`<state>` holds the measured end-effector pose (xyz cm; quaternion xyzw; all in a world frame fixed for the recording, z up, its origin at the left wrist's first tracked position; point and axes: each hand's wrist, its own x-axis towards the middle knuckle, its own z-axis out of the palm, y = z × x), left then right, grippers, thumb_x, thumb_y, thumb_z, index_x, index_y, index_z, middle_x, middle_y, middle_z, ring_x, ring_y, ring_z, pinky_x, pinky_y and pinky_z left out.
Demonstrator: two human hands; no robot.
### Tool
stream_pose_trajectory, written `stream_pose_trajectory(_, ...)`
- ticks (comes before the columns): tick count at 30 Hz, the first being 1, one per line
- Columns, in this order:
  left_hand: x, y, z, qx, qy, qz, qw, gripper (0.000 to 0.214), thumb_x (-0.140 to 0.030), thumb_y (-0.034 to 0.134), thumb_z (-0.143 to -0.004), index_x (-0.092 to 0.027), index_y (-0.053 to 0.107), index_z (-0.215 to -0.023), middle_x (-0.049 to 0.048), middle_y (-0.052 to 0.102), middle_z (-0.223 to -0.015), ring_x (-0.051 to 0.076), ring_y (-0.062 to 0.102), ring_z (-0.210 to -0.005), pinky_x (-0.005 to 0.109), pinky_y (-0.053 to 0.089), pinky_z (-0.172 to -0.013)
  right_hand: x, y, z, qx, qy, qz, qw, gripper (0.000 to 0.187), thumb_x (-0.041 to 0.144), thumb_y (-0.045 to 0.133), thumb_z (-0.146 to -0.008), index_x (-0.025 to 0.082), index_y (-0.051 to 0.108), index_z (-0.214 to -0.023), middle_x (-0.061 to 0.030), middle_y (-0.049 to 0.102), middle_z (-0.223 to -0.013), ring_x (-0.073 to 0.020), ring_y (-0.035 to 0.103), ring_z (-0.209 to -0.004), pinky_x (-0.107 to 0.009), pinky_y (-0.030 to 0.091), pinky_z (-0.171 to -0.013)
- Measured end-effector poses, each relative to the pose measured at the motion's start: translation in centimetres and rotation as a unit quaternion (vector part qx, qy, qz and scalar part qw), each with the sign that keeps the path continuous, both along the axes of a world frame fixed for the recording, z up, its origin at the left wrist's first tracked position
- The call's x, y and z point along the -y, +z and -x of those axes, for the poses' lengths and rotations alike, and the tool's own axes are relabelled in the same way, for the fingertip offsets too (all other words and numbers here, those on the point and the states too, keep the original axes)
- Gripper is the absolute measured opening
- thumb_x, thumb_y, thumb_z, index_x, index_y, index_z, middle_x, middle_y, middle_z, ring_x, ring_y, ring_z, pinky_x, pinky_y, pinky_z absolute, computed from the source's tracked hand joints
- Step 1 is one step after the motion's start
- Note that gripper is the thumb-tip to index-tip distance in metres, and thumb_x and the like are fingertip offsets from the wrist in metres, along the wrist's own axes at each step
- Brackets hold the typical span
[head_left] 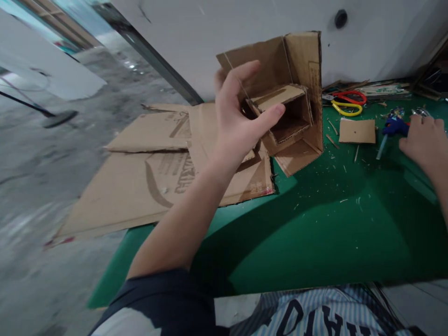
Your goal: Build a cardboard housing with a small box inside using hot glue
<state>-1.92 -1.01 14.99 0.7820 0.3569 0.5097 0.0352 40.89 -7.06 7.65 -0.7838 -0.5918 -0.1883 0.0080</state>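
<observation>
My left hand grips a folded cardboard structure by the smaller open cardboard box set inside its angled panels. The thumb lies across the box's opening, the index finger sticks up, and the other fingers are partly hidden. At the right edge, my right hand is closed over a blue and red hot glue gun. A translucent glue stick juts from the gun toward me. My palm hides part of the gun. Just left of it lies a small cardboard rectangle.
Red- and yellow-handled scissors lie near the wall. Large flattened cardboard sheets cover the left of the green table and overhang its edge. Cardboard scraps dot the surface. A white wall rises behind.
</observation>
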Motion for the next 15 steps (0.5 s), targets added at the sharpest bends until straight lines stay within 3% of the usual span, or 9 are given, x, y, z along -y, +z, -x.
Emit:
stream_pose_trajectory(3, 0.3, 1.3, -0.9, -0.010, 0.006, -0.012, 1.000, 0.055, -0.065, 0.080, -0.082, -0.037, 0.063, -0.127, 0.0044, 0.065, -0.126, 0.034, 0.054, -0.135, 0.052, 0.050, -0.113, -0.1, 0.5, -0.5, -0.026, -0.002, -0.087, 0.996, 0.050, 0.034, 0.057, -0.090, 0.013, 0.061, -0.135, -0.0257, 0.069, -0.122, -0.0393, 0.062, -0.113, -0.044, 0.047, -0.078)
stream_pose_trajectory(6, 0.8, 1.4, -1.5, -0.024, 0.021, -0.022, 0.999, 0.050, -0.059, 0.081, -0.083, -0.035, 0.063, -0.123, 0.0035, 0.064, -0.122, 0.033, 0.056, -0.131, 0.051, 0.050, -0.111, 0.2, 0.5, -0.6, -0.063, 0.147, -0.188, 0.969, 0.052, 0.040, 0.056, -0.080, 0.012, 0.067, -0.123, -0.0226, 0.074, -0.110, -0.0354, 0.068, -0.100, -0.045, 0.051, -0.081)
stream_pose_trajectory(8, 0.6, 0.7, -1.8, -0.034, 0.022, -0.022, 0.999, 0.049, -0.057, 0.082, -0.083, -0.033, 0.063, -0.122, 0.0036, 0.064, -0.120, 0.033, 0.055, -0.129, 0.054, 0.049, -0.111, 0.7, 0.5, 0.2, -0.096, 0.263, -0.209, 0.937, 0.050, 0.038, 0.056, -0.076, 0.012, 0.067, -0.117, -0.0192, 0.077, -0.099, -0.0310, 0.070, -0.087, -0.041, 0.053, -0.078)
stream_pose_trajectory(10, -0.1, -0.4, -2.0, -0.030, 0.017, -0.023, 0.999, 0.049, -0.056, 0.082, -0.082, -0.032, 0.063, -0.119, 0.0042, 0.066, -0.118, 0.035, 0.052, -0.129, 0.058, 0.045, -0.113, 1.3, 0.5, 1.7, -0.122, 0.341, -0.187, 0.913, 0.044, 0.033, 0.056, -0.079, 0.014, 0.067, -0.118, -0.0167, 0.079, -0.097, -0.0279, 0.072, -0.083, -0.037, 0.054, -0.075)
stream_pose_trajectory(15, -2.1, -2.0, -2.1, -0.011, -0.006, 0.000, 1.000, 0.050, -0.059, 0.081, -0.082, -0.032, 0.059, -0.117, 0.0051, 0.066, -0.118, 0.037, 0.042, -0.137, 0.063, 0.037, -0.118, 2.5, 0.8, 7.7, -0.149, 0.443, -0.003, 0.884, 0.035, 0.034, 0.060, -0.083, 0.019, 0.066, -0.114, -0.0126, 0.081, -0.100, -0.0280, 0.075, -0.084, -0.036, 0.052, -0.071)
